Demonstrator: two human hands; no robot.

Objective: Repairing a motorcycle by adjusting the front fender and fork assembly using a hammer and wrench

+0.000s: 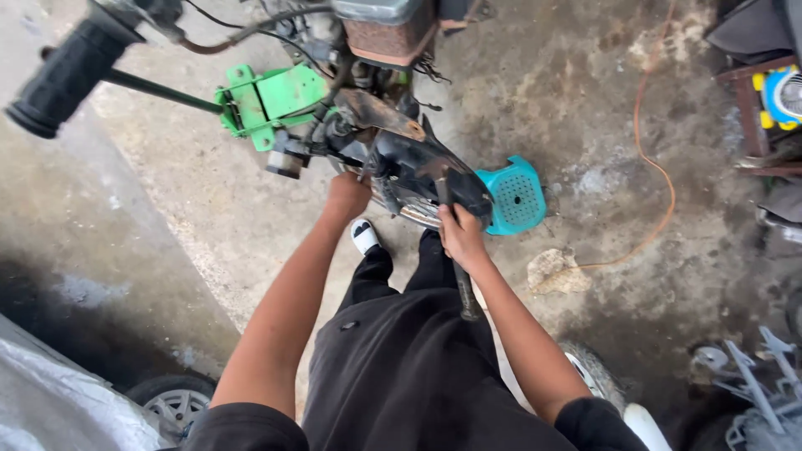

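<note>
The right hand [461, 234] has its fingers closed around a dark bar [458, 267] angled toward six o'clock. The left hand [347, 194], at nine o'clock, presses the black engine part [418, 171]; its finger state is apparently hidden.

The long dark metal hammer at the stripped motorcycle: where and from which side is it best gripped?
Probably along the bare shaft of the long dark metal hammer, below its head, from the near side. The shaft slants down toward the person, its head against the black engine cover. The right hand grips it there; the left hand steadies the engine.
</note>
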